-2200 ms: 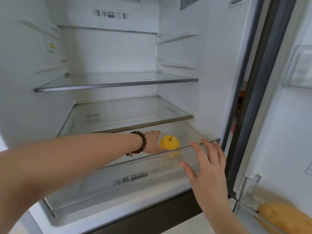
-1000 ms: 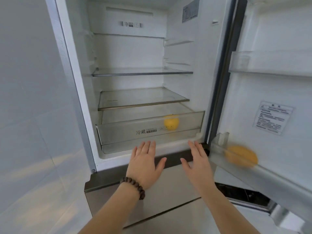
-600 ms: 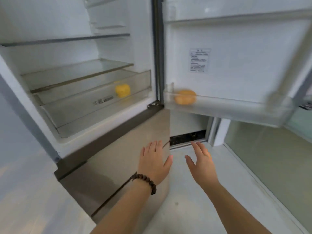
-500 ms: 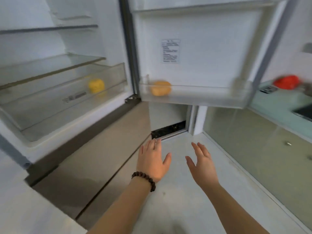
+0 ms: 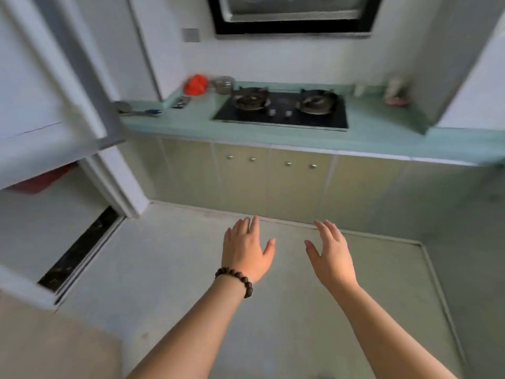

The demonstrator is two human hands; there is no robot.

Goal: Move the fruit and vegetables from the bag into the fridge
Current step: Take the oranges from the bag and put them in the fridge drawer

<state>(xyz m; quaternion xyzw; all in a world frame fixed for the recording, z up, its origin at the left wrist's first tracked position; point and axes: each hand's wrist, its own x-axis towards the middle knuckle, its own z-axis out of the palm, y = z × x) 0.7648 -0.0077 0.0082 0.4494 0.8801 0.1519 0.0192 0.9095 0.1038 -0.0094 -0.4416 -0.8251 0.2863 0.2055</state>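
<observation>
Both my hands hang empty over the floor, palms down and fingers spread. My left hand (image 5: 247, 248), with a dark bead bracelet on the wrist, is beside my right hand (image 5: 329, 253). A red bag (image 5: 194, 84) lies at the far left end of the green counter (image 5: 382, 138), well beyond both hands. The open fridge door (image 5: 49, 86) fills the left edge of the view. The fridge inside and the fruit in it are out of sight.
A black two-burner gas hob (image 5: 281, 109) is set in the counter, with a range hood (image 5: 292, 15) above it. A glass jar (image 5: 224, 84) stands next to the red bag. Cabinet doors with small knobs (image 5: 270, 162) run below. A grey floor (image 5: 191, 269) lies under my hands.
The view has swung right, from the fridge interior with the yellow fruit to the kitchen counter. My left hand let go of the fruit; both hands drew back, empty.
</observation>
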